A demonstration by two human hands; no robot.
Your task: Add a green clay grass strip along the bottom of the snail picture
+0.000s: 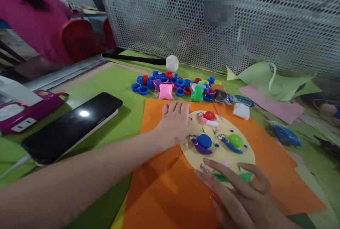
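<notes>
Three clay snails sit on one yellow disc. Both hands lie flat, grip released: left hand beside it, right hand on its edge. Bottle caps and one phone lie behind on the worktop.

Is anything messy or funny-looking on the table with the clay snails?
Nothing looks broken or spilled. The bottle caps lie in a loose heap behind the orange paper, and crumpled green paper sits at the right. Both hands, left hand and right hand, rest flat by the yellow circle.
</notes>
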